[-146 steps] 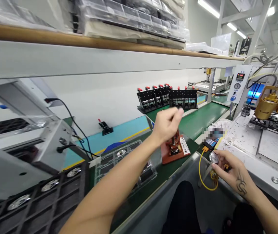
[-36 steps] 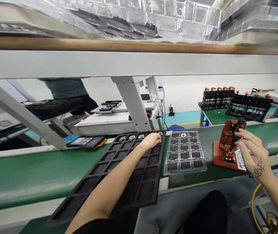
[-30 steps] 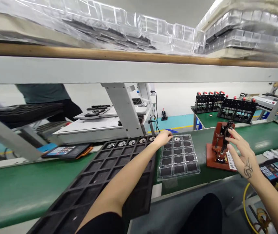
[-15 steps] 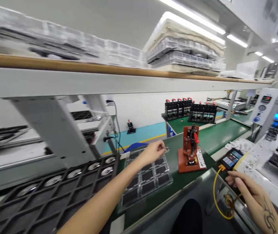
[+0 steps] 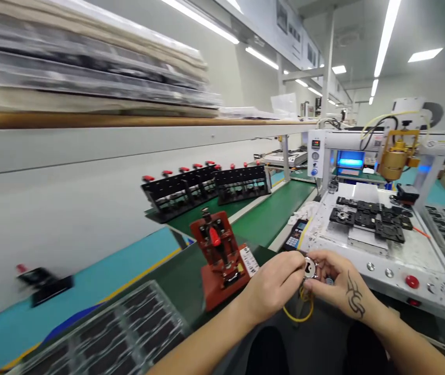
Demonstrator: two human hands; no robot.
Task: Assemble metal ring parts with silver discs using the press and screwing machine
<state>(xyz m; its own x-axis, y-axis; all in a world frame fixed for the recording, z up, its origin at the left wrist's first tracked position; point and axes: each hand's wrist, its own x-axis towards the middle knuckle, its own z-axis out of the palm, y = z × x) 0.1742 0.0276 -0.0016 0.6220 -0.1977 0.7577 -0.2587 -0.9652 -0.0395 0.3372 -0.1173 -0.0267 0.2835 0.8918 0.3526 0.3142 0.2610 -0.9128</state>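
Observation:
Both my hands meet at lower centre-right around a small round silver watch case (image 5: pixel 310 267), its pale disc marked by a dark cut-out. My left hand (image 5: pixel 275 284) pinches its left edge. From the other side, the curled fingers and thumb of my right hand (image 5: pixel 333 276) grip it. A small bluish round piece (image 5: pixel 329 280) shows by the right palm; I cannot tell whether it is held. Left of the hands stands a red-brown clamp fixture (image 5: pixel 222 260) with a red-tipped lever. The clear compartment tray (image 5: pixel 126 333) lies at lower left.
To the right is a white bench machine (image 5: pixel 397 265) with black fixtures (image 5: pixel 366 216) on its bed and a brass-coloured head (image 5: pixel 396 161). A handheld keypad (image 5: pixel 296 234) lies beside it. Black clamp racks (image 5: pixel 183 190) stand behind. A loaded shelf (image 5: pixel 128 138) crosses above.
The view has swung right. My left hand has come from over the clear tray to my right hand, and both now hold the watch case. The black tray has left view.

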